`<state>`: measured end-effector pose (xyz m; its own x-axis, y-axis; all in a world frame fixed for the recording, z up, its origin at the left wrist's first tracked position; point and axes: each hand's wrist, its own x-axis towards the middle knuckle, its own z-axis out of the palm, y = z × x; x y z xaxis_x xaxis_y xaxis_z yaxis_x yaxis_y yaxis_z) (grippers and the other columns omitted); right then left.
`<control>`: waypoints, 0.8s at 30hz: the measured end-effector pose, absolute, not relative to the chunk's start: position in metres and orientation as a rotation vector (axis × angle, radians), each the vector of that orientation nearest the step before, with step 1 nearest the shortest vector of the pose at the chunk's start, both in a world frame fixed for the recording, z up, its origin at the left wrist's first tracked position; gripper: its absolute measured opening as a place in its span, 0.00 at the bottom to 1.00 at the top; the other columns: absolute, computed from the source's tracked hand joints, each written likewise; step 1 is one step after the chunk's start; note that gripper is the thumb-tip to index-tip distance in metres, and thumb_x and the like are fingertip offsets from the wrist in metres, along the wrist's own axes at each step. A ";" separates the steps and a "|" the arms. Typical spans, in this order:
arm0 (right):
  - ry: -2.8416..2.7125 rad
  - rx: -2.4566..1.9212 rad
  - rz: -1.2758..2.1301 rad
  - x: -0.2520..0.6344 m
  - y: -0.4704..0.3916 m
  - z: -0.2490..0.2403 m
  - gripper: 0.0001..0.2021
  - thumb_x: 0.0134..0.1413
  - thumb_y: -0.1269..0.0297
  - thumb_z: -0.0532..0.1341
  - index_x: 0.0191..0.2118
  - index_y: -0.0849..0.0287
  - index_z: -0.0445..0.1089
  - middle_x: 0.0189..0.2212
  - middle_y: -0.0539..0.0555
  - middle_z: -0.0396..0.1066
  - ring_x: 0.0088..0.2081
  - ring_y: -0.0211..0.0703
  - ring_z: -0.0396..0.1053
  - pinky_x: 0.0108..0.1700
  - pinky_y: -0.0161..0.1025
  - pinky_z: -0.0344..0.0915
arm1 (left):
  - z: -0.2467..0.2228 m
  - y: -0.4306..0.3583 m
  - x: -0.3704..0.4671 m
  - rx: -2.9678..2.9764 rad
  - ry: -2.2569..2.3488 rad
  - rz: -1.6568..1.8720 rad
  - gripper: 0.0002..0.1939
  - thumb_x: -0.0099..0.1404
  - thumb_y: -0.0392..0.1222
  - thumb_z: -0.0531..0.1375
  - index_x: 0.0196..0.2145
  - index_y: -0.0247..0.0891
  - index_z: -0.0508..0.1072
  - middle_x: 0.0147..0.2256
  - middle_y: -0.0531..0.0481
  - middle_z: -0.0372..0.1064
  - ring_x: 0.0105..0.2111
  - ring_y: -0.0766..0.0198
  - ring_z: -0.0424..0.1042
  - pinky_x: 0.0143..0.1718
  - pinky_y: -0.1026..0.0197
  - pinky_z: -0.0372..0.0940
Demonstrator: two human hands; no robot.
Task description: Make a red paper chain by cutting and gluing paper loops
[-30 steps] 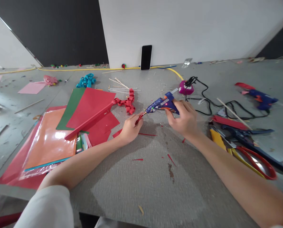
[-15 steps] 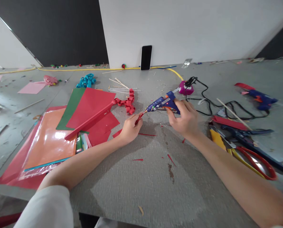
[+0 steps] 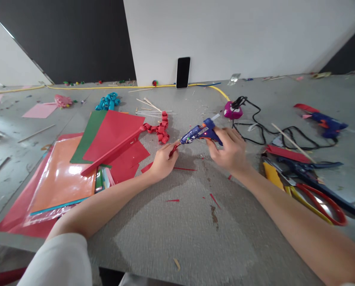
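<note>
My right hand (image 3: pixel 228 150) is wrapped round the handle of a blue glue gun (image 3: pixel 201 131), whose small red light is lit. The gun's nozzle points left and down to my left hand (image 3: pixel 164 159). Pinched in those left fingers is a red paper strip (image 3: pixel 173 150), and the nozzle tip is right at it; whether they touch I cannot tell. Just beyond my left hand lies a red paper chain (image 3: pixel 163 131) of folded links, next to a long folded red strip (image 3: pixel 114 153).
Red paper (image 3: pixel 118 131), green paper (image 3: pixel 89 137) and an orange pack (image 3: pixel 67 171) lie at left. A phone (image 3: pixel 183 72) leans on the wall. At right are a purple socket (image 3: pixel 232 110), black cables, a second glue gun (image 3: pixel 329 124) and red-handled scissors (image 3: pixel 323 204).
My right hand has moved slightly left and down with the glue gun, bringing the nozzle closer to my left fingers. My left hand has stayed in place with the red strip.
</note>
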<state>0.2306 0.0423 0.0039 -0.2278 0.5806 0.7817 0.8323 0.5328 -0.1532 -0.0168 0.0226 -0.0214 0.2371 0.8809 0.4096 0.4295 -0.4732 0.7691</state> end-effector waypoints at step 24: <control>-1.938 -1.162 -0.308 0.228 0.039 0.006 0.14 0.67 0.58 0.61 0.54 0.57 0.74 0.39 0.62 0.77 0.42 0.56 0.75 0.47 0.52 0.70 | -0.019 0.021 -0.017 1.982 1.206 1.157 0.09 0.73 0.31 0.55 0.36 0.36 0.74 0.32 0.48 0.70 0.33 0.63 0.69 0.38 0.63 0.62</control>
